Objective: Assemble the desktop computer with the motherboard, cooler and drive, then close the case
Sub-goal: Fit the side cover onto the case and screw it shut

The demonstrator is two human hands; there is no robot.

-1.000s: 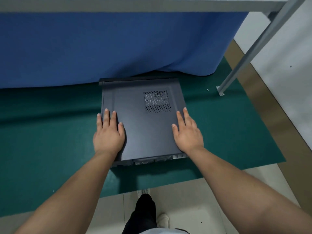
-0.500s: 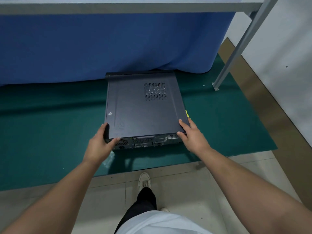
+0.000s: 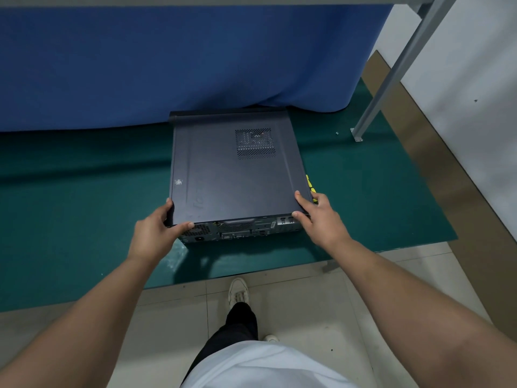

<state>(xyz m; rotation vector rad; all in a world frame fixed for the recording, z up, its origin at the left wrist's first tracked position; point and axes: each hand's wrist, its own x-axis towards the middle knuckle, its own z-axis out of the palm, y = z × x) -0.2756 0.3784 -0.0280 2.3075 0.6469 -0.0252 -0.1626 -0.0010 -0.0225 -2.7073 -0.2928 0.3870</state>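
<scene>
Gripping near corners of closed computer case (image 3: 235,175) lying flat on green tabletop (image 3: 84,219): left hand (image 3: 154,233), right hand (image 3: 319,219), fingers curling around edges. Possibly slipping, dropping, pinching fingers.

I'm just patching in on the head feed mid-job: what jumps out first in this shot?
The dark computer case lies flat on the green mat at centre, side panel on, vent grille toward its far right. The left hand and right hand grip its two near corners, above the rear ports. Behind it hangs a blue cloth, and something yellow peeks out at the case's right edge.
</scene>
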